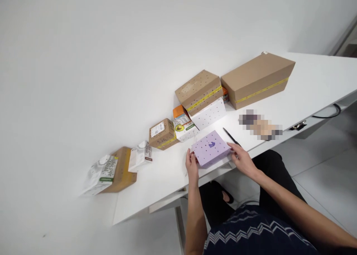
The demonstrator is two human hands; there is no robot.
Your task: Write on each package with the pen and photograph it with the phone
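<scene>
Gripping purple box [209, 148] at frame centre, left hand [192, 165] and right hand [242, 158] clasping its sides | brown boxes [199, 88]: four | pen [230, 136]: one

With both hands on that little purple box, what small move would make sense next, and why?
Probably lift the purple box slightly and bring it inward. The left hand grips its near-left edge and the right hand rests at its right side, so it is held from both sides. It lies close to the table edge, with a black pen just behind it.
</scene>
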